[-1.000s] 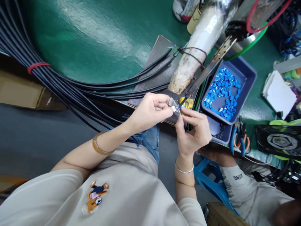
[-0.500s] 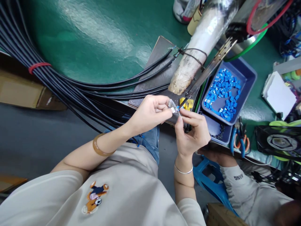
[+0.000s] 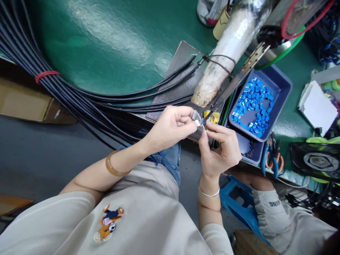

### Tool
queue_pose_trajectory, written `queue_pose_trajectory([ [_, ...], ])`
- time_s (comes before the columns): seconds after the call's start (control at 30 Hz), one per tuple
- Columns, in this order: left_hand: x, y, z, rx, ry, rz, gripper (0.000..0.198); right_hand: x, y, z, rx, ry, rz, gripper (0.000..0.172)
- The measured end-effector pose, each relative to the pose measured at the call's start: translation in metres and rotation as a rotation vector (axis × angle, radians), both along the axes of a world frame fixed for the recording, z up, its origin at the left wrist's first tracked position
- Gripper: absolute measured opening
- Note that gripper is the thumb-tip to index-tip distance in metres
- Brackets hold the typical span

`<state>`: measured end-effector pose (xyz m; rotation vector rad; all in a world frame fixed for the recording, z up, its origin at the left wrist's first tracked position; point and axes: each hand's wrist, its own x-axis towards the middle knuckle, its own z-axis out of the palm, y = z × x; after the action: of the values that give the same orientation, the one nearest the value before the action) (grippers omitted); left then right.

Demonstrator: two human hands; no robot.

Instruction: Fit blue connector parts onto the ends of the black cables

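My left hand [image 3: 174, 122] is closed in a pinch on a cable end, mostly covered by the fingers, where fine wires show beside a small blue connector [image 3: 204, 120]. Whitish wrapping covers its thumb and finger tips. Facing it, my right hand [image 3: 219, 147] pinches a thin silvery wire [image 3: 203, 126] between thumb and fingers, close to the connector. A soldering iron [image 3: 230, 88], slanting down from the upper right, has its tip between the two hands, near the fine wires. Whether the tip touches them I cannot tell. Behind the tip lies a yellow piece [image 3: 214, 117].
Black cables [image 3: 79, 94], tied with a red band, sweep in from the left. A blue bin [image 3: 283, 85] holds several blue connectors. Pliers [image 3: 271, 159] lie at the table edge. A wrapped tube [image 3: 220, 67] stands behind my hands. A co-worker's sleeve [image 3: 271, 205] is at the lower right.
The whole view has shifted slightly, so things sit a little further right. Both hands keep their pinches near the iron's tip; my right hand has tilted slightly.
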<state>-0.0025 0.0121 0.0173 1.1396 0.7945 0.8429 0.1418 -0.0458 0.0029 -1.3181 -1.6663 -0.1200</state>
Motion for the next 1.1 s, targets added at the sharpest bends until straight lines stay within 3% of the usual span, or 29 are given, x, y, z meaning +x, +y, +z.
queue_pose_trajectory([
  [0.5, -0.0049, 0.0013, -0.0013, -0.054, 0.063, -0.041, 0.009, -0.0005, -0.0024, -0.0007, 0.009, -0.06, 0.01, 0.016],
  [1.1, -0.0028, 0.0018, 0.0032, 0.011, 0.029, -0.033, 0.013, -0.0017, -0.0011, 0.0066, -0.027, 0.004, -0.024, 0.017],
])
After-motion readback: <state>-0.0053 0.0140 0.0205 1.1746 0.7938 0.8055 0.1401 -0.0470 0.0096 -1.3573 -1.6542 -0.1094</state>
